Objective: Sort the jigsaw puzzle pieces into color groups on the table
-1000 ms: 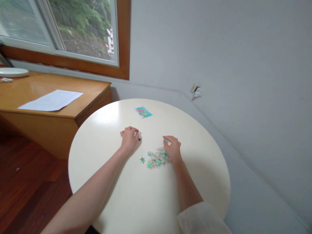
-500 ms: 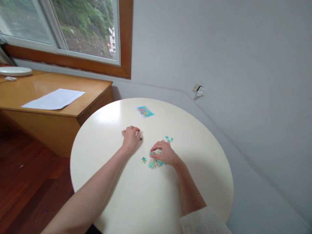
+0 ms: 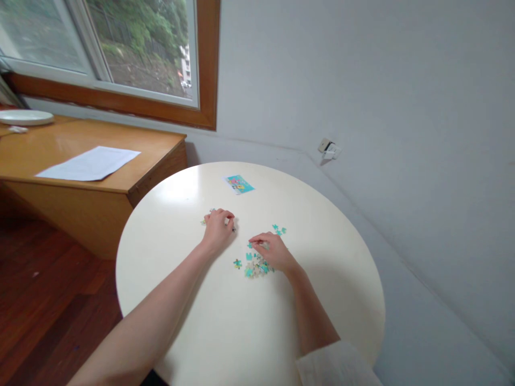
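Note:
My right hand (image 3: 272, 252) pinches a teal puzzle piece (image 3: 250, 245) at its fingertips, just above the table or touching it. Under and in front of that hand lies a pile of loose puzzle pieces (image 3: 253, 270), some teal, some pale side up. A single teal and yellow piece (image 3: 237, 264) sits left of the pile. My left hand (image 3: 218, 228) rests farther left with curled fingers over several pieces; bits of them, such as a light piece (image 3: 203, 222), show around its edges. What its fingertips grip, if anything, is hidden.
A small picture card (image 3: 240, 184) in teal with cartoon figures lies toward the far side of the round white table (image 3: 169, 230). A few teal pieces (image 3: 277, 230) lie beyond my right hand. At left stands a wooden desk (image 3: 156, 140) with a paper sheet (image 3: 90, 163).
My right hand's fingertips have shifted slightly away from me and closed together on a teal piece. Another teal piece now shows on the pile's edge. My left hand has barely moved.

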`<state>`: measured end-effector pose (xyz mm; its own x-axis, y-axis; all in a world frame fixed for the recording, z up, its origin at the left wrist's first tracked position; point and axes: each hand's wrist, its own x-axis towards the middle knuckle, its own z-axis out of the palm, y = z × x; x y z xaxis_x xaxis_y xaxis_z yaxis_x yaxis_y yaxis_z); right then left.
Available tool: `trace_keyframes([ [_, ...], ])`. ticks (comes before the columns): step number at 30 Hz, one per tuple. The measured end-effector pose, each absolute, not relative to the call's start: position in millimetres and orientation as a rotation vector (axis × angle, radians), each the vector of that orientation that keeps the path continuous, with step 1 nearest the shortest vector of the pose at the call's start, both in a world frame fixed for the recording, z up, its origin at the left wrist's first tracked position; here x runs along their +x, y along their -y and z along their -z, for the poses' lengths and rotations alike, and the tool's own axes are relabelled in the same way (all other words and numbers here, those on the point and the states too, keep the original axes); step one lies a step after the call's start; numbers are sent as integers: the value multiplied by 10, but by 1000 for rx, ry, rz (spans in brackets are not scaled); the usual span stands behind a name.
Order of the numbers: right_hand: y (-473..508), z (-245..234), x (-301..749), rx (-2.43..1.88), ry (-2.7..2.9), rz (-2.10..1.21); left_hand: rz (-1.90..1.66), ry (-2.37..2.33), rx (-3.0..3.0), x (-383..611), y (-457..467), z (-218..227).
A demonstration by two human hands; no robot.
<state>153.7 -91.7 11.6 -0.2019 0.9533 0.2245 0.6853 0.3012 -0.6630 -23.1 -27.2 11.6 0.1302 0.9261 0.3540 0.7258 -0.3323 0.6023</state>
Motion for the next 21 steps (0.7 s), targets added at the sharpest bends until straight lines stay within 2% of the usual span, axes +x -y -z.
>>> trace_keyframes([
  [5, 889, -81, 1560, -1432, 1811, -552, -993, -1348, 2201, -191, 307, -106],
  [21, 886, -115, 1524, -1406, 1596, -695, -851, -1010, 2225, -149, 436, -178],
])
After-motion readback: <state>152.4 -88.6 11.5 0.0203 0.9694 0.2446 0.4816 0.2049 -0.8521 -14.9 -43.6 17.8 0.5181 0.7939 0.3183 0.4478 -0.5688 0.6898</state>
